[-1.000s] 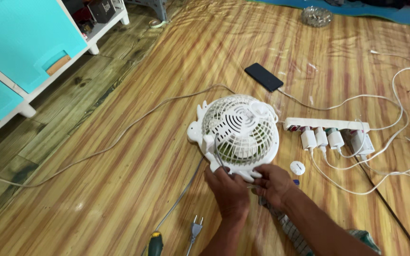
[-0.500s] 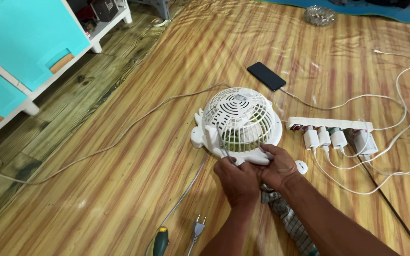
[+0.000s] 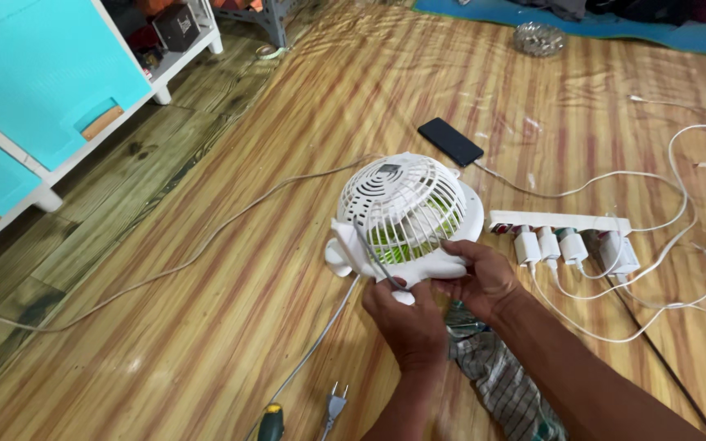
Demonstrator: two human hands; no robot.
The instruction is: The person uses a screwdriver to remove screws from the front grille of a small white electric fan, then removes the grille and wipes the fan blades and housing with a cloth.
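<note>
Both hands gripped the near edge of a small white fan [image 3: 406, 214]: the right hand [image 3: 482, 276] was closed over the base at the fan's lower right, fingers curled onto the white plastic, and the left hand [image 3: 404, 318] was closed on the lower front edge, where a thin grey cord [image 3: 369, 253] ran across the grille toward it; whether that cord was pinched in the fingers could not be told. The fan sat tilted on the wood-pattern floor [image 3: 206, 327], grille facing up and toward the camera, green blades visible through the ribs. The cord [image 3: 320, 335] ran on from under the fan toward the near edge, ending in a two-pin plug [image 3: 335, 403] lying loose on the floor, just beside a screwdriver [image 3: 270, 422] with a yellow-and-dark handle. A checked cloth [image 3: 496, 380] lay under the right forearm. To the right of the fan, close by but apart from it, lay a white power strip [image 3: 561, 222] with several white adapters [image 3: 569, 247] plugged in and white cables [image 3: 680, 245] looping away. A dark phone [image 3: 450, 141] lay beyond the fan, a cable attached. A long pale cord [image 3: 165, 261] trailed leftward across the floor. A turquoise cabinet [image 3: 34, 90] stood at far left.
</note>
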